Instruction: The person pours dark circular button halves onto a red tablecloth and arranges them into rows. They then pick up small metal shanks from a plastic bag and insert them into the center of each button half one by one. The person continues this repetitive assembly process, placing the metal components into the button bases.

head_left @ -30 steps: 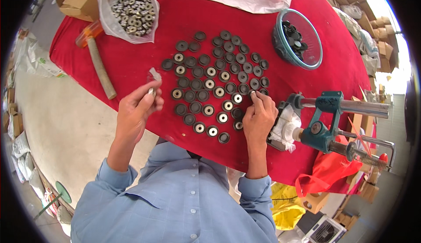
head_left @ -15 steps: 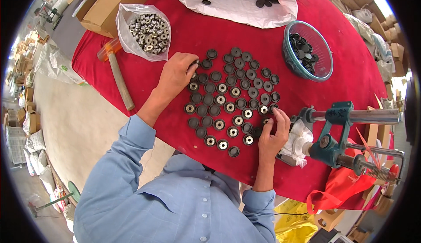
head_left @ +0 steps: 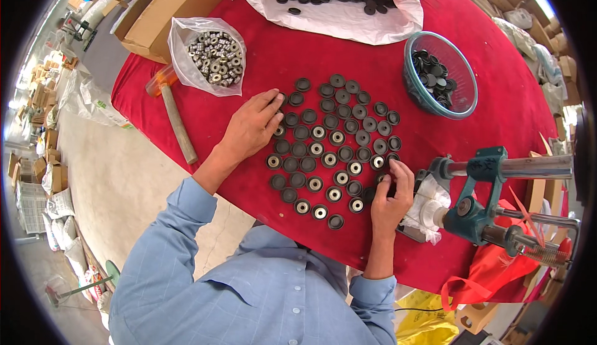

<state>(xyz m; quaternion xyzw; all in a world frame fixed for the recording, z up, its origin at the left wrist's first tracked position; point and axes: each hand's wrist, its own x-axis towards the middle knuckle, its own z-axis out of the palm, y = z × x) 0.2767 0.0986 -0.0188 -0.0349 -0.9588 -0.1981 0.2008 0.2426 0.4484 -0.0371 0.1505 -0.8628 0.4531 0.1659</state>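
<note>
Many round black caps lie loosely spread on the red cloth; one bare cap sits at the near edge. Silver bearings sit inside several of them, such as this bearing. At the group's left edge, my left hand has its thumb and fingers curled at a dark cap, which they partly cover. On the right edge, my right hand has thumb and fingertips closed around a cap, mostly hidden by them. Another cap lies just beyond those fingertips.
A clear bag of bearings stands far left beside a mallet and a cardboard box. A white sack and a teal basket hold black caps. At right stands a green metal press.
The whole view has shifted slightly down and right. My left fingers have moved a little nearer over the cap at the left edge. My right hand stays at the right edge.
</note>
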